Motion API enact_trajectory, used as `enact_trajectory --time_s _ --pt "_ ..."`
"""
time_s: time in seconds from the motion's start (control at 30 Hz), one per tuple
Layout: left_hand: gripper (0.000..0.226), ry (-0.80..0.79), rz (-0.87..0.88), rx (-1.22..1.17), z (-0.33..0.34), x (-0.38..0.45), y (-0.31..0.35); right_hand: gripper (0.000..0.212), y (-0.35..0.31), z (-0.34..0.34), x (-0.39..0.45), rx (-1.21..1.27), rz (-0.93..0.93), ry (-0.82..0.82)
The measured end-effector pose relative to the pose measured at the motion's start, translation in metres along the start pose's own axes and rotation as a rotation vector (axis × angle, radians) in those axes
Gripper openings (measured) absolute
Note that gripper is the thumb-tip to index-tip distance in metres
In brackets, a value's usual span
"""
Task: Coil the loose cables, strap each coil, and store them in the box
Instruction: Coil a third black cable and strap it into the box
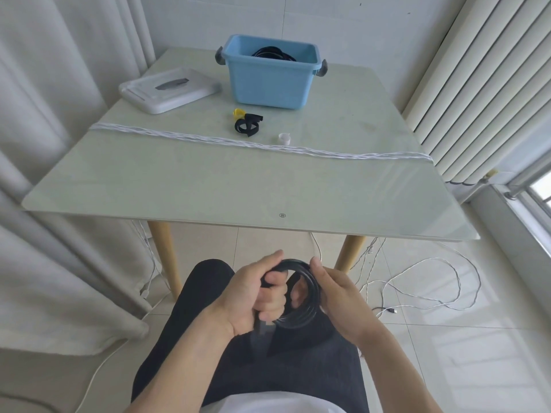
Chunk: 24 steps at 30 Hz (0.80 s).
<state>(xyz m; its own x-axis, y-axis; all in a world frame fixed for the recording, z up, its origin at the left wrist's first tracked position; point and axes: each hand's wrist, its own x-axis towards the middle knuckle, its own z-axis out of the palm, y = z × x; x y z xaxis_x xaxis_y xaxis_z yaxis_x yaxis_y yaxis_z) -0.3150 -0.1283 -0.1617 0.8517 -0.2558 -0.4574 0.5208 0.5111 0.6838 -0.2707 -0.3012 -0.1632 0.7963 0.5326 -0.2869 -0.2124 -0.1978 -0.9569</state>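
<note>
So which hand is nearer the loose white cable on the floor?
Right. The right hand holds the black coil's right side, toward the white cable lying on the floor to the right. The left hand grips the coil's opposite side, farther away.

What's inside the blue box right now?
The blue box holds at least one coiled black cable, showing above its near rim. The box's near wall hides the bottom, so the count and any straps can't be told.

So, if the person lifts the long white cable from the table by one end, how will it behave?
The white cable would probably hang limp, since it looks thin and trails off both table edges to the floor. It likely feels light. It may tangle, as its strands look twisted together and the floor part lies in loose loops.
</note>
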Motion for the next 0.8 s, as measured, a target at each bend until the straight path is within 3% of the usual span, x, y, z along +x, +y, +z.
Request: enact_trajectory --time_s 0.1,0.2,0.27,0.37,0.47,0.6,0.8 --pt "0.046 0.097 0.051 -0.051 0.005 0.004 -0.001 0.051 -0.001 0.008 -0.004 0.34 0.067 -0.014" --pt "0.045 0.097 0.06 -0.16 0.008 0.008 -0.006 0.036 -0.002 0.017 -0.001 0.585 0.088 0.12" --pt "0.044 0.044 0.042 -0.218 0.007 0.01 -0.005 0.035 0.001 0.026 0.002 0.62 0.071 0.245" --pt "0.043 0.031 0.013 -0.239 0.004 0.011 0.0 0.037 0.001 0.036 0.004 0.358 -0.08 0.436" --pt "0.045 0.217 0.062 -0.183 0.007 0.009 0.002 0.036 0.003 0.042 0.004 0.001 -0.215 0.5" --pt "0.048 0.433 0.165 -0.181 0.009 0.007 -0.001 0.019 0.003 0.041 0.004 -0.116 -0.269 0.429" --pt "0.044 0.509 0.251 -0.439 -0.006 0.008 0.003 0.016 0.001 0.014 -0.004 -0.326 -0.23 0.214"
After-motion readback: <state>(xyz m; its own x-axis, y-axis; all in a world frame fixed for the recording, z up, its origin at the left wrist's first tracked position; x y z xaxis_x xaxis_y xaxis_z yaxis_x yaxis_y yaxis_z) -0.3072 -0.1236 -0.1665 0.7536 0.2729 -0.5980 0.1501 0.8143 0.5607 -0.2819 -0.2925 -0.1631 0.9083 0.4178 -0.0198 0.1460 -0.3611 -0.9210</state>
